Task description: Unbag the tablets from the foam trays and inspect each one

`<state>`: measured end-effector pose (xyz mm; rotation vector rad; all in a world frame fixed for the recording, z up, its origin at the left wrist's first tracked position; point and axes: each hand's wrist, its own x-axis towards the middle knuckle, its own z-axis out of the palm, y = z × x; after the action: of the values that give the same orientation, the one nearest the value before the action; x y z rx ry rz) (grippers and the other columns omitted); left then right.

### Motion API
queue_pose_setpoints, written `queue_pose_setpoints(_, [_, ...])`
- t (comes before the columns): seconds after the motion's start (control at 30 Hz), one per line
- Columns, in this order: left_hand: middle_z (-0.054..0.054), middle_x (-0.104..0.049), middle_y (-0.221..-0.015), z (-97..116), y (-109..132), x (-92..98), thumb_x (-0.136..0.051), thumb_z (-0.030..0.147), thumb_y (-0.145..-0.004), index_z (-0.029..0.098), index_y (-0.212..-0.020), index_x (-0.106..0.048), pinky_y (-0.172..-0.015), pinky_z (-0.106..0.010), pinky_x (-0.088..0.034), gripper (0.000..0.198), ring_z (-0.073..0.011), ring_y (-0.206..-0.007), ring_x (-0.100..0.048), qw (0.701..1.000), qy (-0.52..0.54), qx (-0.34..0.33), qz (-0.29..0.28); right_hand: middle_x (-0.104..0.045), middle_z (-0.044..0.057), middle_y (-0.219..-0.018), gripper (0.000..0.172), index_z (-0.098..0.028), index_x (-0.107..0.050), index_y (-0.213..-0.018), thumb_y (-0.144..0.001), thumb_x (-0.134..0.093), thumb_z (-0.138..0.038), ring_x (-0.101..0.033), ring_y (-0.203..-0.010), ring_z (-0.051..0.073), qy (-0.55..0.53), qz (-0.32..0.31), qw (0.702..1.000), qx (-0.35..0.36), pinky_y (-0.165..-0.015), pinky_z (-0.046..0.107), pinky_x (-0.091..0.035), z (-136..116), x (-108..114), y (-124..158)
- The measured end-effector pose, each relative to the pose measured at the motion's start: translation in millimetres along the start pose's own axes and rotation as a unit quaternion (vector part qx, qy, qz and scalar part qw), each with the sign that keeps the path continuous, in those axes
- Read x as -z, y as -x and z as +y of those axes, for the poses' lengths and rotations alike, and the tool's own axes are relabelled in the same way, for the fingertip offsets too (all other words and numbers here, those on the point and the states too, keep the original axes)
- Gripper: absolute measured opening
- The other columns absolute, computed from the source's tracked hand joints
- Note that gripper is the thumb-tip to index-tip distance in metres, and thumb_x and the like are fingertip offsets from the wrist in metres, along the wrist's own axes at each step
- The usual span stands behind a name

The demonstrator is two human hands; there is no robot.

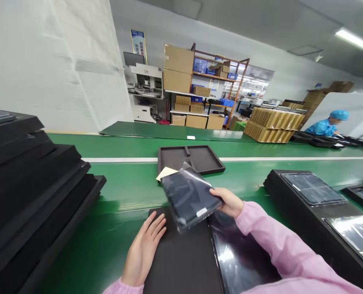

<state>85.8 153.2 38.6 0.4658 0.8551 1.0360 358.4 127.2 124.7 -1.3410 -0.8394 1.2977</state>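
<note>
In my right hand is a flat dark panel in a clear plastic bag, with a small white label near its lower edge. The fingers grip its right edge, and it hangs tilted above a black foam tray. A second bagged dark panel lies on the right of that tray, partly under my arm. My left hand is open, fingers stretched, beside the tray's left edge. Behind the held panel, a sheet of yellow stickers rests at the corner of an empty black foam tray.
Stacked black foam trays rise at the left. Another tray stack with bagged panels stands at the right. Cardboard divider boxes sit at the far edge of the green bench. A co-worker in blue is at the far right.
</note>
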Motion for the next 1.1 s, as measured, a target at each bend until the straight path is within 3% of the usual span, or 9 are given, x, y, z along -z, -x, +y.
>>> queue_pose_setpoints(0.1, [-0.003,-0.077,-0.118,-1.5,-2.9,4.6,-0.073,0.055,-0.070,0.035,-0.101,-0.077,-0.104,-0.040,-0.053,0.037,-0.0311,-0.132,-0.057,1.000,-0.001,0.003,0.007,-0.068,0.002,-0.090,0.023,-0.014,-0.065,-0.101,-0.097,-0.064,-0.036,-0.065,-0.070,0.013,0.032,0.067,0.997,0.012,-0.063,0.028,-0.057,-26.8,30.3,-50.9])
queue_pose_setpoints(0.27, [0.000,-0.077,-0.117,-7.4,-6.9,12.6,-0.075,0.062,-0.066,0.042,-0.098,-0.079,-0.105,-0.042,-0.051,0.037,-0.0329,-0.133,-0.056,1.000,-0.001,-0.002,-0.001,-0.065,0.008,-0.118,0.030,-0.016,-0.061,-0.122,-0.098,-0.063,-0.034,-0.068,-0.096,0.020,0.096,0.168,0.980,0.038,-0.080,0.039,-0.060,-64.2,61.5,-136.3])
queue_pose_setpoints(0.37, [0.002,-0.078,-0.113,-10.4,-13.0,17.5,-0.078,0.069,-0.059,0.048,-0.094,-0.079,-0.104,-0.043,-0.051,0.040,-0.0344,-0.130,-0.058,1.000,-0.016,0.008,0.003,-0.063,0.009,-0.124,0.033,-0.017,-0.060,-0.126,-0.098,-0.063,-0.034,-0.066,-0.103,0.023,0.141,0.213,0.966,0.048,-0.086,0.043,-0.059,-69.5,75.0,-174.9])
queue_pose_setpoints(0.47, [0.001,-0.079,-0.106,-11.5,-17.9,20.5,-0.080,0.073,-0.052,0.051,-0.085,-0.079,-0.101,-0.044,-0.052,0.040,-0.0359,-0.122,-0.063,0.999,-0.029,0.027,0.024,-0.063,0.009,-0.126,0.034,-0.017,-0.060,-0.126,-0.098,-0.063,-0.035,-0.066,-0.106,0.024,0.196,0.233,0.951,0.051,-0.088,0.045,-0.058,-56.7,83.4,-199.8])
queue_pose_setpoints(0.63, [0.002,-0.079,-0.105,-13.5,-17.2,23.7,-0.080,0.071,-0.055,0.050,-0.090,-0.079,-0.094,-0.041,-0.056,0.041,-0.0333,-0.112,-0.067,0.999,-0.029,0.018,0.023,-0.062,0.010,-0.128,0.034,-0.018,-0.060,-0.127,-0.098,-0.063,-0.034,-0.065,-0.108,0.025,0.322,0.238,0.913,0.081,-0.090,0.046,-0.057,-21.4,80.1,-217.8])
queue_pose_setpoints(0.77, [0.001,-0.077,-0.109,-15.2,-13.5,25.9,-0.076,0.069,-0.063,0.047,-0.096,-0.079,-0.095,-0.040,-0.057,0.039,-0.0324,-0.119,-0.064,0.999,-0.018,0.017,0.023,-0.057,0.011,-0.137,0.037,-0.020,-0.058,-0.132,-0.098,-0.063,-0.033,-0.061,-0.117,0.027,0.439,0.220,0.860,0.135,-0.097,0.049,-0.054,-14.2,74.2,-223.7])
queue_pose_setpoints(0.93, [-0.001,-0.073,-0.122,-14.2,-8.0,25.4,-0.074,0.061,-0.073,0.041,-0.108,-0.077,-0.102,-0.040,-0.055,0.041,-0.0302,-0.128,-0.057,1.000,0.005,0.021,0.006,-0.060,0.010,-0.133,0.032,-0.019,-0.061,-0.127,-0.098,-0.063,-0.033,-0.062,-0.115,0.026,0.575,0.130,0.794,0.148,-0.096,0.048,-0.054,-9.6,75.5,-213.7])
queue_pose_setpoints(1.1, [-0.003,-0.073,-0.116,-8.5,-0.5,16.7,-0.080,0.058,-0.069,0.034,-0.105,-0.078,-0.094,-0.036,-0.058,0.044,-0.0285,-0.119,-0.061,1.000,0.024,0.015,0.006,-0.064,0.009,-0.126,0.028,-0.018,-0.063,-0.121,-0.098,-0.064,-0.033,-0.065,-0.109,0.024,0.670,0.029,0.731,0.128,-0.093,0.046,-0.056,4.7,75.4,-187.7])
